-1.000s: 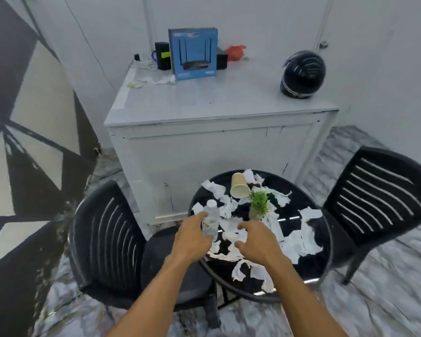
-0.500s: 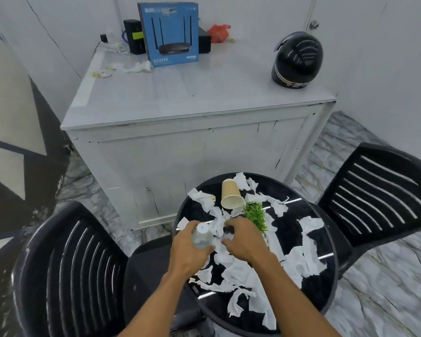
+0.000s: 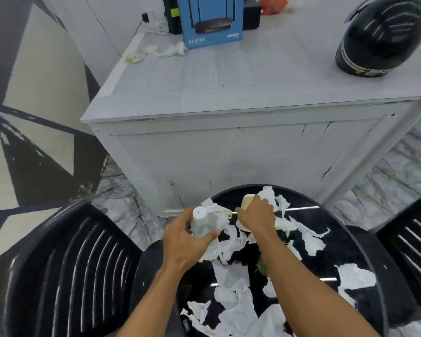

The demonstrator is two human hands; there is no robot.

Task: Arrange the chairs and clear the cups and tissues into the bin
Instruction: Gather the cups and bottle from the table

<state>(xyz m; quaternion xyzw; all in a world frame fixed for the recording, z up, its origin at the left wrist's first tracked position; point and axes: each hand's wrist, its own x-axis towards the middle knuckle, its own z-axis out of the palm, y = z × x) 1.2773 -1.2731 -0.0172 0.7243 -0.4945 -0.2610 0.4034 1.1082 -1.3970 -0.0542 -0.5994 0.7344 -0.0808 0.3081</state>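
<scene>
A round black table (image 3: pixel 365 242) is strewn with several torn white tissues (image 3: pixel 231 276). My left hand (image 3: pixel 182 242) grips a small clear plastic bottle (image 3: pixel 199 222) with a white cap, lifted above the table's left edge. My right hand (image 3: pixel 255 217) reaches to the far side of the table and closes on a tan paper cup (image 3: pixel 247 201) that lies there. A small green plant (image 3: pixel 263 266) is mostly hidden under my right forearm. One black slatted chair (image 3: pixel 66 271) stands at the left, another (image 3: pixel 411 244) at the right.
A white cabinet (image 3: pixel 241 147) stands right behind the table. On it are a blue router box (image 3: pixel 212 20), a black helmet (image 3: pixel 379 37), a black device and some scraps. The floor is grey marble (image 3: pixel 387 171). No bin is in view.
My left hand has lifted the bottle off the table. My right hand has moved from the plant forward to the paper cup. The view has tilted down and closer.
</scene>
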